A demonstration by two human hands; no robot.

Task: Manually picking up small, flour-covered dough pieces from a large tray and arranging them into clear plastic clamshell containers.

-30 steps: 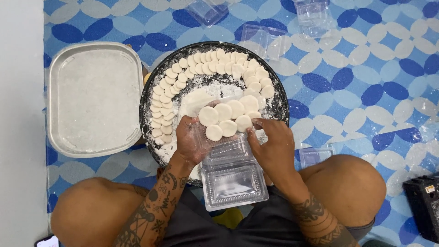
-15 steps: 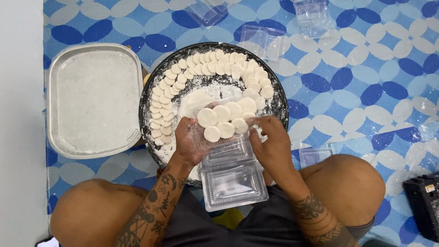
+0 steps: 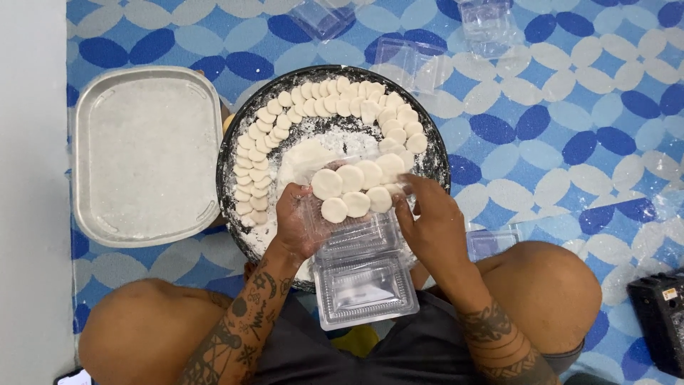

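Packing step: left hand (image 3: 296, 224) and right hand (image 3: 431, 221) each grip the clear clamshell box (image 3: 360, 267) at frame centre, dough discs (image 3: 354, 187) inside; closing its lid likely follows

- Clamshell box (image 3: 363, 285) in my hands: clear thin plastic, glossy w/ glare
- Dough discs (image 3: 354, 187): pale, matt, soft-looking, floury
- Round pan (image 3: 229, 164): dark metal, rim dusted w/ white flour, powdery & rough
- Rect. tray (image 3: 85, 100): dull grey metal, brushed look, matt flour layer inside
- Floor mat (image 3: 570, 142): smooth, slight sheen, blue print
- My shorts (image 3: 427, 349): dark matt cloth
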